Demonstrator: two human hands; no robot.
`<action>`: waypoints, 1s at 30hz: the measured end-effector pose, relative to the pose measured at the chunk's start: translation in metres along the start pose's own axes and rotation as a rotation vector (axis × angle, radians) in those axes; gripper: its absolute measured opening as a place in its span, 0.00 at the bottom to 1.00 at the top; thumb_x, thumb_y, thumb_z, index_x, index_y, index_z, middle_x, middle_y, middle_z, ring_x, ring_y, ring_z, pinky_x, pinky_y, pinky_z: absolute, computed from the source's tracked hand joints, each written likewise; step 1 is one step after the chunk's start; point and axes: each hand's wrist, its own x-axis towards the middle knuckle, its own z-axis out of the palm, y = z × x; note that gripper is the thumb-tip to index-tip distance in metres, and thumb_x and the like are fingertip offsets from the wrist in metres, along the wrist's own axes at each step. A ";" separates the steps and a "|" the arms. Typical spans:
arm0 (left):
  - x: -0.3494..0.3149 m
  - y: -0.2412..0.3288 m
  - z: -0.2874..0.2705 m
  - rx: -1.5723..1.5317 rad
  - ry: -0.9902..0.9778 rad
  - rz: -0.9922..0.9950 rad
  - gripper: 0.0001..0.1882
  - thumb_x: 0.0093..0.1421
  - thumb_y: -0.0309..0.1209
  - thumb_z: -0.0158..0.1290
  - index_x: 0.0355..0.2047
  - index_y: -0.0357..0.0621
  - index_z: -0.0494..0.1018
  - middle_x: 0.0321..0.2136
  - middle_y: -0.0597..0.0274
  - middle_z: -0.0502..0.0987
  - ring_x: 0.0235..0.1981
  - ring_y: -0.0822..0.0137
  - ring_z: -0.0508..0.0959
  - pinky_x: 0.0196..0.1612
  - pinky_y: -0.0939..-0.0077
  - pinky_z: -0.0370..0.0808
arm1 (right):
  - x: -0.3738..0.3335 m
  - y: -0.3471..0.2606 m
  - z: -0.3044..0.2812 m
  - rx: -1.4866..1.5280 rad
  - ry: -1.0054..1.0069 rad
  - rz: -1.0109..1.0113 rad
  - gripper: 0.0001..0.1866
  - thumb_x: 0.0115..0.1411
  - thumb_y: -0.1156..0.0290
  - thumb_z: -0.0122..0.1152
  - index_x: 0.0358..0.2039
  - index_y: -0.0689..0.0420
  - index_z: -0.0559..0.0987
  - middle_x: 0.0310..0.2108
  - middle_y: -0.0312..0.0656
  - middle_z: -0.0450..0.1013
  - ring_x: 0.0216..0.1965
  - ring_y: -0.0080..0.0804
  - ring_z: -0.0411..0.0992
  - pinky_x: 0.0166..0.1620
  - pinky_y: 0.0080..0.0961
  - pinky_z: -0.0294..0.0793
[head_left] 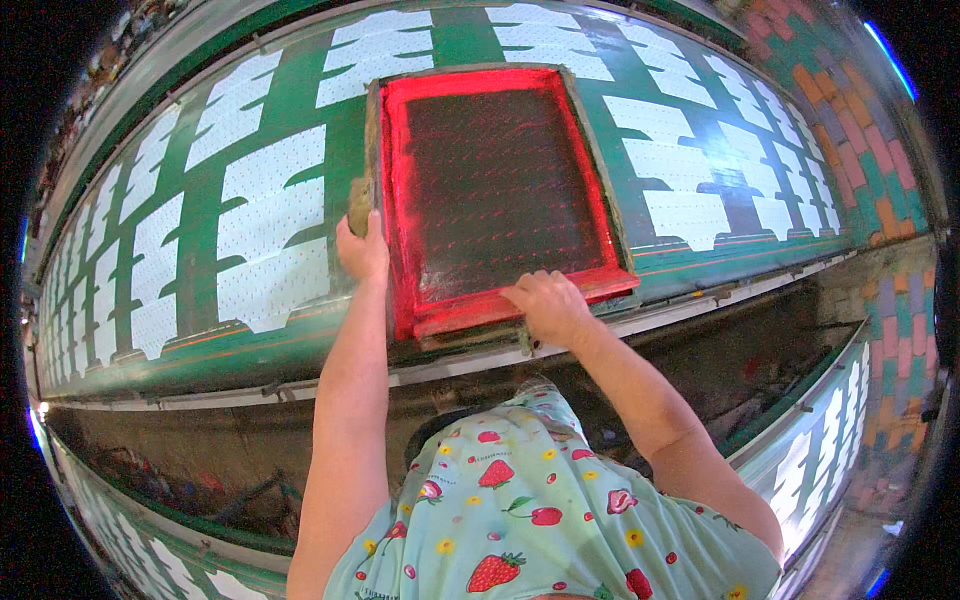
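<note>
Below the frame, nearest: a pale green shirt printed with fruit is seen, both bare forearms being extended from it.
Table edge: a pale strip is set along the near side of the green table.
Right hand: placed at the near rail, right of its middle; the fingers are curled and pressed together over the rail, their tips partly hidden.
Left hand: placed at the left rail, just below a brownish block; the rail appears pinched between raised thumb and bent fingers, whose tips are hidden.
Frame: located over the middle of the table, red-bordered, slightly turned; whether it is touching the surface cannot be told.
Handling: even support is judged best, with both rails steadied together so that no corner is dragged or twisted.
Dark mesh: best left untouched by the fingers, the grip being confined to the rails.
White pieces: laid in rows and finely marked; sideways sliding across them should be avoided.
Paved floor: coloured bricks are shown beyond, at upper right.
</note>
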 end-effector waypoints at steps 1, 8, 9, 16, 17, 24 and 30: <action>0.000 0.001 0.000 0.036 0.014 0.023 0.33 0.64 0.48 0.71 0.61 0.40 0.79 0.52 0.42 0.85 0.55 0.44 0.85 0.61 0.51 0.78 | -0.006 -0.001 0.002 0.042 -0.016 0.004 0.26 0.59 0.64 0.74 0.60 0.50 0.85 0.50 0.42 0.81 0.55 0.48 0.79 0.60 0.48 0.78; 0.005 -0.006 0.000 0.171 -0.003 0.016 0.29 0.59 0.45 0.75 0.54 0.39 0.84 0.46 0.44 0.88 0.48 0.44 0.88 0.57 0.51 0.81 | -0.043 0.027 0.007 0.319 0.174 -0.146 0.29 0.65 0.46 0.72 0.56 0.55 0.86 0.52 0.48 0.81 0.58 0.50 0.78 0.62 0.51 0.76; 0.007 -0.007 0.001 0.178 -0.005 0.017 0.28 0.59 0.45 0.75 0.53 0.38 0.84 0.45 0.43 0.88 0.48 0.44 0.88 0.56 0.51 0.81 | -0.048 0.040 0.006 0.389 0.141 -0.161 0.28 0.64 0.48 0.74 0.56 0.56 0.86 0.55 0.48 0.81 0.59 0.50 0.78 0.63 0.51 0.75; 0.010 0.002 0.002 0.091 -0.040 -0.124 0.26 0.62 0.41 0.75 0.52 0.35 0.84 0.45 0.49 0.89 0.45 0.57 0.87 0.52 0.59 0.81 | -0.075 0.184 0.022 0.521 0.597 0.258 0.20 0.68 0.63 0.74 0.57 0.57 0.86 0.58 0.48 0.82 0.61 0.50 0.79 0.66 0.47 0.77; 0.009 0.004 0.001 0.090 -0.040 -0.136 0.25 0.62 0.41 0.74 0.52 0.34 0.84 0.45 0.50 0.89 0.44 0.58 0.87 0.52 0.60 0.81 | -0.076 0.204 0.028 0.712 0.557 0.401 0.21 0.70 0.64 0.72 0.60 0.57 0.85 0.59 0.49 0.81 0.61 0.50 0.79 0.66 0.45 0.77; 0.006 0.013 -0.001 -0.007 -0.076 -0.186 0.21 0.65 0.35 0.72 0.53 0.33 0.84 0.44 0.56 0.89 0.43 0.64 0.85 0.51 0.65 0.79 | -0.054 0.277 0.069 1.185 0.533 0.388 0.35 0.81 0.56 0.57 0.80 0.62 0.64 0.74 0.54 0.67 0.76 0.48 0.65 0.77 0.44 0.62; 0.004 0.020 -0.002 -0.059 -0.093 -0.259 0.19 0.66 0.33 0.71 0.52 0.34 0.84 0.45 0.58 0.88 0.44 0.66 0.84 0.51 0.67 0.79 | -0.001 0.272 0.076 1.464 0.699 0.261 0.42 0.81 0.53 0.53 0.84 0.63 0.53 0.82 0.57 0.57 0.84 0.49 0.51 0.84 0.45 0.44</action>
